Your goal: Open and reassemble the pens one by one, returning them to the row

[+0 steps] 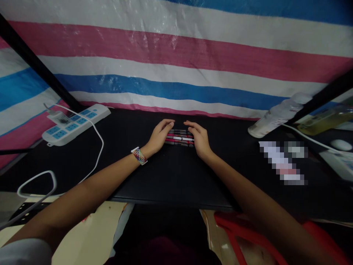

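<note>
Several pens (179,139), with pink, white and dark barrels, lie side by side in a row on a black table (171,180). At their left ends is my left hand (160,136), cupped, its fingers stretched away from me and its thumb apart. My right hand (200,139) curves around the right ends in the same way, fingers extended. The pen ends are partly hidden by both hands, so I cannot tell how firmly the palms press on them. A multicoloured woven band (139,155) circles my left wrist.
To the left stands a white power strip (78,123) with a plugged-in charger (59,117) and a looping white cable (100,147). A bottle (278,116) is at the back right, near a white mouse (341,145). Striped sheeting (176,66) hangs behind; a red stool (234,235) is below.
</note>
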{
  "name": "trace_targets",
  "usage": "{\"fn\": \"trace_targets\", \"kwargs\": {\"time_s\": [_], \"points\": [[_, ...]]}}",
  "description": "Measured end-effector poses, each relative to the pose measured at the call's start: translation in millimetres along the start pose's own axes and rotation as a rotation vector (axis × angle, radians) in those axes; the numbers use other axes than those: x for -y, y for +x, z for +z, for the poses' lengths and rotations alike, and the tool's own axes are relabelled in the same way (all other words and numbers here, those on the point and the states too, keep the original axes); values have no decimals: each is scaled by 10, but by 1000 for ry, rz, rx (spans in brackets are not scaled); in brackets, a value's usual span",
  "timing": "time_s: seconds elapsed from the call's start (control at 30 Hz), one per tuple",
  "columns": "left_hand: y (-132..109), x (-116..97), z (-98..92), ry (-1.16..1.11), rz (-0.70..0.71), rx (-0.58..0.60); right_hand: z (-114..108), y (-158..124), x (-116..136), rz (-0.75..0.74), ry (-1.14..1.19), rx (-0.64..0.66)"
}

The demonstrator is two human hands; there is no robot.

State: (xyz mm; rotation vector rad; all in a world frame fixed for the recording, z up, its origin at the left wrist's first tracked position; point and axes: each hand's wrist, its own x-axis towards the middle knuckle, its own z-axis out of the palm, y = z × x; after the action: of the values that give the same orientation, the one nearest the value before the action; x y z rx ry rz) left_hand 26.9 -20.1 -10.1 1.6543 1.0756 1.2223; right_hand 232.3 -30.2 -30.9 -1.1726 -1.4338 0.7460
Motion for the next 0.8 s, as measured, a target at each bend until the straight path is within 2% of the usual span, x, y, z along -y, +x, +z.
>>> {"fn": "trace_targets", "kwargs": {"time_s": [0.27,0.43,0.53,0.7,0.8], "points": [[-2,-43,-24,-7,-31,-7,7,10,-36,-24,-26,25],[4,-28,-7,12,-23,-32,-9,-14,-4,-56,-71,-4],[4,-14,-5,39,-13,-58,-38,-81,84,-168,-216,35],[-8,-5,-30,40,-11,-49,-32,-222,248,-446,-351,187],[-16,3,-49,105,33,-55,-19,-272,304,-530,-399,265]]}}
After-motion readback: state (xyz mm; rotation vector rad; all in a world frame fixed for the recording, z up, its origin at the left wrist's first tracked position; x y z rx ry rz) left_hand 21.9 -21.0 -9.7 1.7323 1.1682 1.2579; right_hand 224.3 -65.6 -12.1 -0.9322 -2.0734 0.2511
